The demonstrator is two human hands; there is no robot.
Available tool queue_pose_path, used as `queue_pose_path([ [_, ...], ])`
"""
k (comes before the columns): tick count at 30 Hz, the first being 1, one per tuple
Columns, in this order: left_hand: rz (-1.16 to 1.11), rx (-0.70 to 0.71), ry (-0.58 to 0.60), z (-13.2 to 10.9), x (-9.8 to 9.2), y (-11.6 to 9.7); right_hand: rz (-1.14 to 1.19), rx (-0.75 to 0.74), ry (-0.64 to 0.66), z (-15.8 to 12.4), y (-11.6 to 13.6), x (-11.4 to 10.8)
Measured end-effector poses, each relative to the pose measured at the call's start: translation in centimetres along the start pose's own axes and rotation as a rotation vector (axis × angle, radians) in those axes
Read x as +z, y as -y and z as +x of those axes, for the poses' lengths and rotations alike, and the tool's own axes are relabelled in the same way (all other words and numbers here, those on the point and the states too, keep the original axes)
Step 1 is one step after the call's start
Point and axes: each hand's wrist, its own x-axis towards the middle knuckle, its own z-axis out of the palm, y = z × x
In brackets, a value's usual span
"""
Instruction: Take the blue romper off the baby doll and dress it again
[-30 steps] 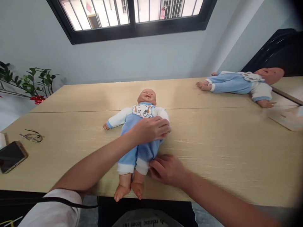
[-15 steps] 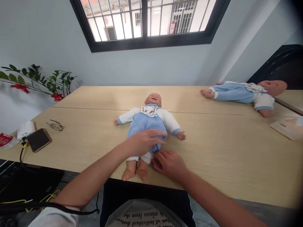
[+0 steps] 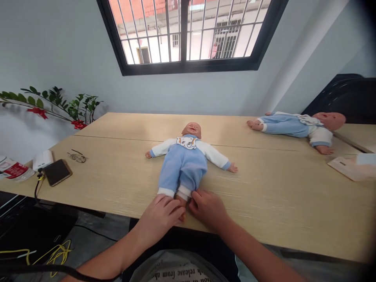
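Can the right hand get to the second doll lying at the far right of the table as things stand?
Probably yes, with a long stretch. The right hand rests at the near doll's feet, and bare table lies between it and the second doll.

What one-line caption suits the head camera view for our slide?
Both hands, left hand and right hand, rest at the feet of a blue-suited baby doll lying face-up on a pale wooden table.
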Motion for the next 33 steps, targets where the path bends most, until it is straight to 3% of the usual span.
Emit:
queue_pose_path([
  [4, -0.061, -0.021, -0.159, -0.3, 1.1, -0.2, 0.132, -0.097, -0.008, -1.1, 1.2, -0.4],
  [8, -0.19, -0.087, -0.281, -0.8, 1.5, -0.5, 0.138, 0.042, -0.034, -1.6, 1.0, -1.1],
  [12, -0.391, -0.262, -0.33, -0.9, 1.7, -1.1, 0.101, 0.115, -0.071, -1.7, 1.1, -1.3],
  [15, -0.489, -0.286, -0.341, -0.7, 2.0, -1.6, 0.079, 0.102, -0.095, -2.1, 1.7, -0.9],
  [17, -0.503, -0.285, -0.357, -0.4, 2.4, -1.8, 0.121, 0.013, -0.038, -2.1, 1.2, -1.0],
  [20, -0.478, -0.25, -0.375, 0.2, 2.9, -2.2, 0.193, -0.063, 0.097, -1.1, -1.6, -2.0],
  [23, -0.459, -0.127, -0.369, 0.9, 2.9, -2.5, 0.234, 0.189, 0.097, 1.4, -5.1, -3.7],
  [25, -0.501, -0.04, -0.348, 0.9, 2.5, -2.3, 0.268, 0.352, 0.061, 3.1, -5.9, -4.5],
  [28, -0.559, -0.101, -0.396, -0.1, 1.9, -0.8, 0.304, 0.357, 0.041, 4.4, -3.6, -4.9],
  [31, -0.454, -0.406, -0.478, -1.8, 1.7, 1.7, 0.303, 0.166, 0.052, 3.9, 1.2, -4.8],
  [33, -0.413, -0.532, -0.404, -2.8, 2.0, 3.2, 0.286, 0.05, 0.068, 3.1, 4.1, -4.7],
])
